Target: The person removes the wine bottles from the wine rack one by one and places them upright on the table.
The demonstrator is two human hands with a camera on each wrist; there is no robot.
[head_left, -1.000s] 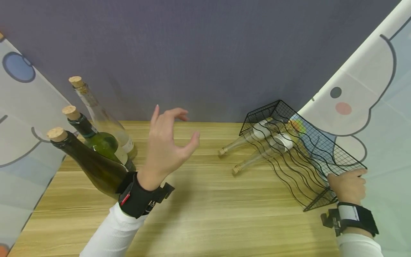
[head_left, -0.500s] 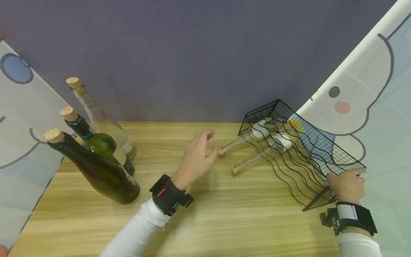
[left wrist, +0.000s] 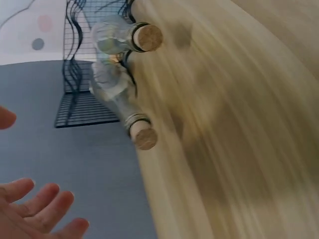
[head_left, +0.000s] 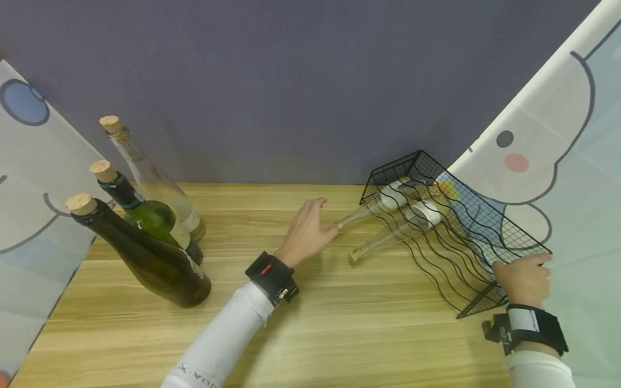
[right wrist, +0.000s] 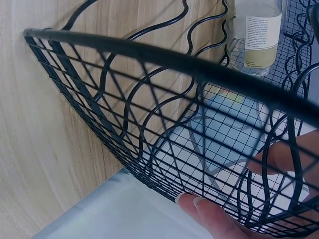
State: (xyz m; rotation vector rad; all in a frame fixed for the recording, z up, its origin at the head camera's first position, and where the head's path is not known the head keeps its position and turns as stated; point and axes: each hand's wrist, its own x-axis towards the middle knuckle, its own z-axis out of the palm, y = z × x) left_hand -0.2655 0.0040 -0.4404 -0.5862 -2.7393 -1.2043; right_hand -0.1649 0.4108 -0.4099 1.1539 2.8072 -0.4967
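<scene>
A black wire wine rack (head_left: pixel 477 237) stands at the right of the wooden table. Two clear glass bottles with corks lie in it, necks pointing left: a far bottle (head_left: pixel 368 212) and a near bottle (head_left: pixel 388 237). My left hand (head_left: pixel 310 231) is just left of the far bottle's cork (left wrist: pixel 145 138), thumb and fingers spread apart. The left wrist view has a gap between these fingers and the corks. With my right hand (head_left: pixel 524 280) I grip the rack's near right corner; the right wrist view shows fingers (right wrist: pixel 209 214) against its mesh end.
Upright and corked at the left are a dark bottle (head_left: pixel 145 258), a green bottle (head_left: pixel 155 218) and a tall clear bottle (head_left: pixel 162 186). A grey wall (head_left: pixel 271 91) closes off the back of the table. A cartoon-printed sheet (head_left: pixel 543 161) lies behind the rack.
My left hand has moved right, from beside the upright bottles to the far bottle's cork, and it has come lower. My right hand stays on the rack.
</scene>
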